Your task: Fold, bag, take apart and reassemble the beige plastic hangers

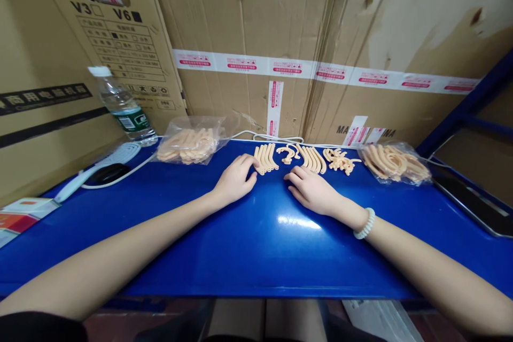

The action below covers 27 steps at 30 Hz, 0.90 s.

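Left row of curved strips [266, 158], head view: on blue table [248, 256], long axes pointing away from wearer; left hand [236, 180] nearest, at row's left edge, contact unclear. Right of row: hooked pieces [287, 160], then second row [315, 159], right hand [315, 191] nearside. Hands apart, fingers loosely bent, nothing visibly clamped.

Glossy smooth tabletop [240, 256], matt cardboard boxes [236, 16], shiny crinkled plastic bags [191, 124], smooth matt strips [266, 158].

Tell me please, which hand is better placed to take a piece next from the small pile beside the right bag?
Probably the right hand: it is nearer to the small pile, while the left hand is farther away, beside the left row of curved strips.
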### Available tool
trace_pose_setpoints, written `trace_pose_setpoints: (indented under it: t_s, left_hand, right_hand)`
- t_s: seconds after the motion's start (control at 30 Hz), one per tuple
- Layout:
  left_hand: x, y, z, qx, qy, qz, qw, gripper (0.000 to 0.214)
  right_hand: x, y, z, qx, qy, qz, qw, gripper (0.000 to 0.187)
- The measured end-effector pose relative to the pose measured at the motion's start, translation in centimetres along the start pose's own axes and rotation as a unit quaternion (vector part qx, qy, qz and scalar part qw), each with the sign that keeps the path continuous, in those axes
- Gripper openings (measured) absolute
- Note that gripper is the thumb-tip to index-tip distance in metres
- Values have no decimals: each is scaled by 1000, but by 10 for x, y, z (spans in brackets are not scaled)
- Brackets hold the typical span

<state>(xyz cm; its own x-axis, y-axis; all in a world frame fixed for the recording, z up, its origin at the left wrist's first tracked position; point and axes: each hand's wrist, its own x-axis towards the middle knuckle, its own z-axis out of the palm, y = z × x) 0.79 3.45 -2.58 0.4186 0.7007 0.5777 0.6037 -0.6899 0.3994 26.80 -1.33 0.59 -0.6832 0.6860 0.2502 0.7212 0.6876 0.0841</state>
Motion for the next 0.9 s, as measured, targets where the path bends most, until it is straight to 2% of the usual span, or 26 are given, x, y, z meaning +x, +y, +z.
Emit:
trace_pose_setpoints:
  t_s: [0.07, 0.17, 0.4, 0.57, 0.8, 0.9]
  left_hand:
    - [1, -5, 1, 0, 19, -26, 999, 18]
    - [2, -10, 4, 12, 17, -44, 999, 20]
    - [0, -7, 5, 36, -22, -1, 999, 25]
    - [-1, -6, 5, 50, -43, -4, 998, 26]
    - [-1, -4, 5, 71, -59, -19, 996, 28]
    - [0, -2, 5, 85, -68, -18, 994, 32]
  right_hand:
    - [0, -1, 0, -3, 3, 1, 1000, 24]
    - [0, -2, 0, -13, 1, 3, 1000, 24]
    - [0, -4, 2, -24, -3, 10, 1000, 25]
    - [2, -3, 0, -33, 0, 31, 999, 24]
    - [8, 15, -3, -82, 21, 111, 990, 32]
    - [11, 26, 1, -79, -12, 147, 986, 40]
